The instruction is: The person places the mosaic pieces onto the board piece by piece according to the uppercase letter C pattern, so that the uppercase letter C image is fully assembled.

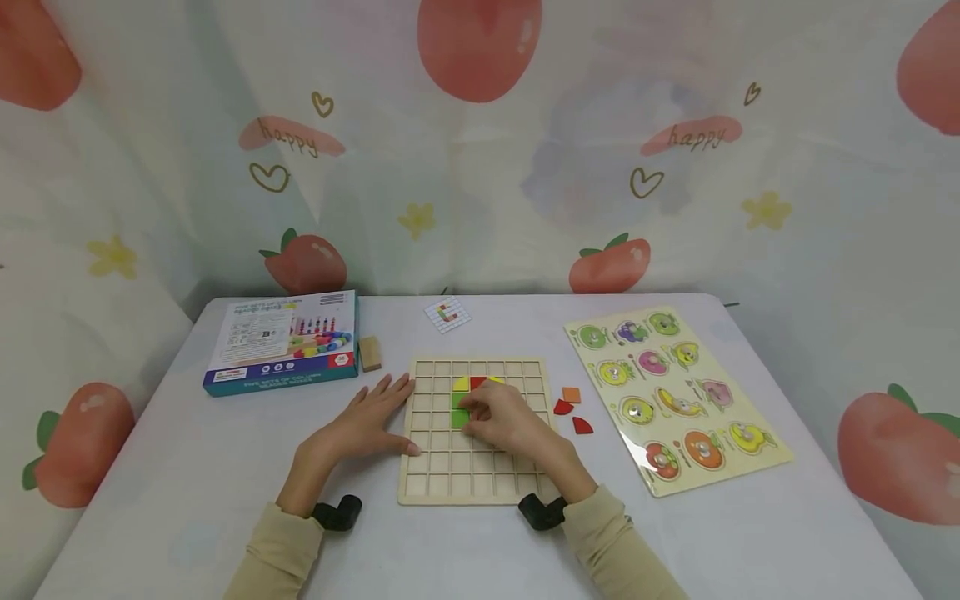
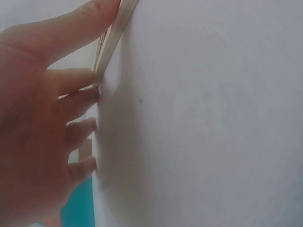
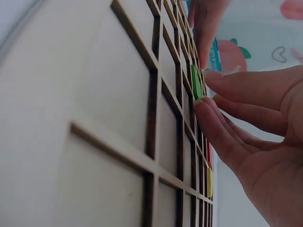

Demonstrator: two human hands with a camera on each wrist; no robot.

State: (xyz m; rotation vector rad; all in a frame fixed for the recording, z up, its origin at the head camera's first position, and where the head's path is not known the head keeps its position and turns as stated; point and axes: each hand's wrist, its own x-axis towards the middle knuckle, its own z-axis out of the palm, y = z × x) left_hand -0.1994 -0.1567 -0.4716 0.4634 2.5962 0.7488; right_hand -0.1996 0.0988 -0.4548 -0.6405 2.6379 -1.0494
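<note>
One wooden grid board (image 1: 480, 467) lies flat at the middle of the white desk (image 1: 187, 500), seven cells wide. Its upper rows hold one yellow piece (image 1: 461, 384), one red piece (image 1: 477, 382), a second yellow edge just right of the red, and two green pieces (image 1: 459, 409) stacked in adjoining cells. The left hand (image 1: 367, 421) rests flat with fingers spread, fingertips and thumb touching the board's left edge. The right hand (image 1: 498, 417) lies over the board, its fingertips pinching the lower green piece in its cell.

Three loose pieces lie on the desk just right of the board: one orange square (image 1: 572, 394) and two red quarter-rounds (image 1: 563, 407). Further right lies one fruit peg puzzle (image 1: 675, 396) with twelve pictured pieces. At left lies one teal-edged box (image 1: 281, 340); its small print is unreadable. One wooden block (image 1: 369, 352) lies beside it, and one pattern card (image 1: 447, 314) lies behind the board.

The right wrist view alone shows the fingertips (image 3: 208, 111) against the green piece's raised edge. The left wrist view alone shows the thumb (image 2: 71, 28) on the board's rim. The backdrop reads "happy" twice.
</note>
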